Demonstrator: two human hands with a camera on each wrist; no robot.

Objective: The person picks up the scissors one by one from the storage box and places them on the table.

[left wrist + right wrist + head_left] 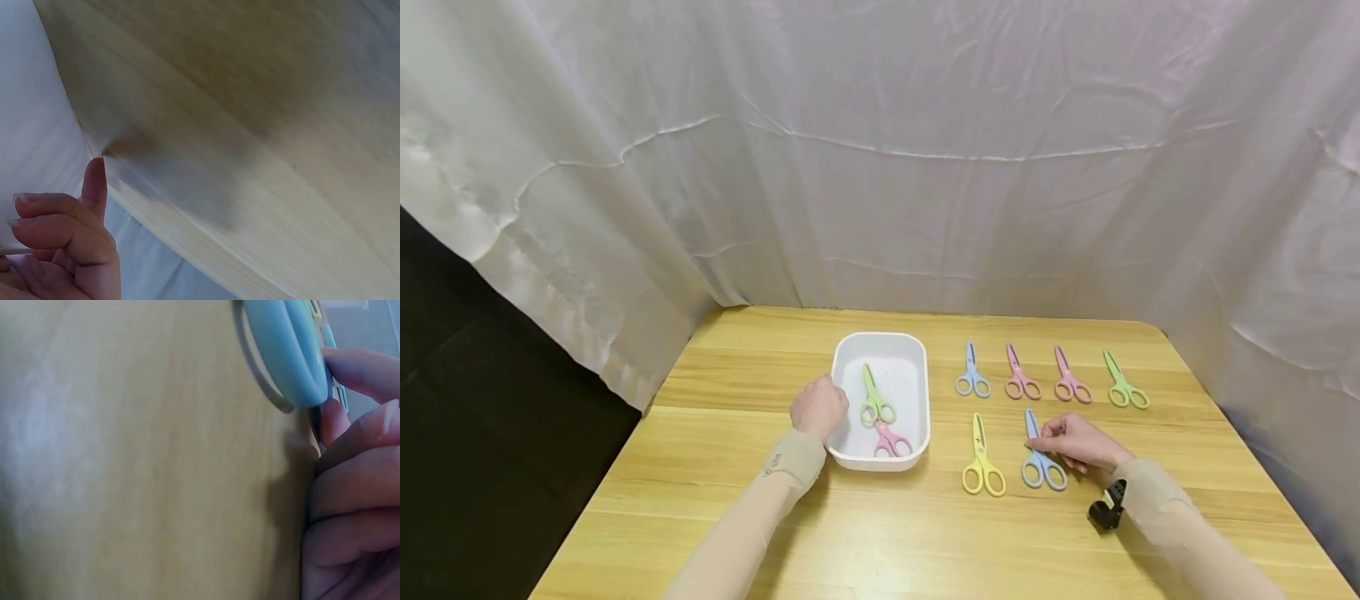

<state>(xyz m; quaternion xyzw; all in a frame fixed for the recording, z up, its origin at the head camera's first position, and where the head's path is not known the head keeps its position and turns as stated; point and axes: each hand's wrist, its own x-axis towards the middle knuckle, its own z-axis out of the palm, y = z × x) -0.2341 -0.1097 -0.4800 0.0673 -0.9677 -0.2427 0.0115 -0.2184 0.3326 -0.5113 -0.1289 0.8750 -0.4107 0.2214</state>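
Note:
At the left wall of a white plastic tub [880, 463], my left hand [820, 407] grips the rim with curled fingers; the left wrist view shows these fingers [69, 231] against the white side. Inside the tub lie green scissors [871, 392] and pink scissors [889, 437], partly overlapping. My right hand [1084, 442] pinches blue scissors [1037, 454] near the pivot, between thumb and fingertips. Their handle [294, 356] shows close up in the right wrist view, slightly above the wood. Yellow scissors [980, 450] lie just left of the blue pair.
Behind these is a row on the wooden table [715, 508]: another blue pair of scissors [972, 371], two pink pairs [1017, 372] and a green pair [1118, 377]. A pale curtain [880, 208] hangs along the table's back and sides.

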